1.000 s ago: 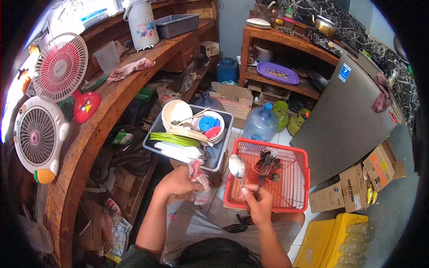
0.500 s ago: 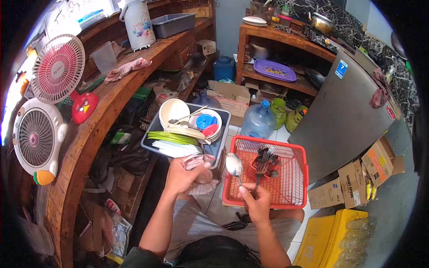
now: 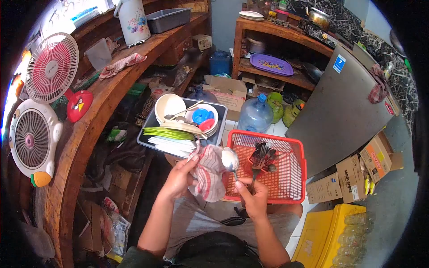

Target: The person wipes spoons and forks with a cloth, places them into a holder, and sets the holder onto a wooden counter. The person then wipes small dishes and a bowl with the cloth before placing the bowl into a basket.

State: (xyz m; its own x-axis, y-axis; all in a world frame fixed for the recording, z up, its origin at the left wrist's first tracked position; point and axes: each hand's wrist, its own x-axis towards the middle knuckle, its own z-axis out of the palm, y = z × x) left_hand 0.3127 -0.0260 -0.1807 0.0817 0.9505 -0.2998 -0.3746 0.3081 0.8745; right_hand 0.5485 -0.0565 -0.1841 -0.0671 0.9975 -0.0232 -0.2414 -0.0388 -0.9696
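My left hand (image 3: 179, 177) is closed on a white dishcloth (image 3: 209, 175) with red stripes, which hangs open beside the spoon. In my right hand (image 3: 254, 198) is a metal spoon (image 3: 230, 159), gripped by its handle with the shiny bowl upward, close to the cloth's right edge. A second dark piece of cutlery (image 3: 256, 172) also rises from the right hand; its kind is hard to make out. Behind that hand, a red plastic basket (image 3: 292, 196) holds a small container of cutlery (image 3: 262, 156).
Left of the basket, a grey tub (image 3: 222, 117) holds bowls, green and white plates and a blue lid. A blue water jug (image 3: 254, 115) stands behind the basket. The wooden counter (image 3: 107, 102) with two fans curves along the left; a grey fridge (image 3: 342, 111) and cardboard boxes (image 3: 351, 178) are right.
The dishcloth, bunched in my left hand before, now hangs spread out and has moved right, next to the spoon. My right hand has shifted slightly left, still holding the spoon.
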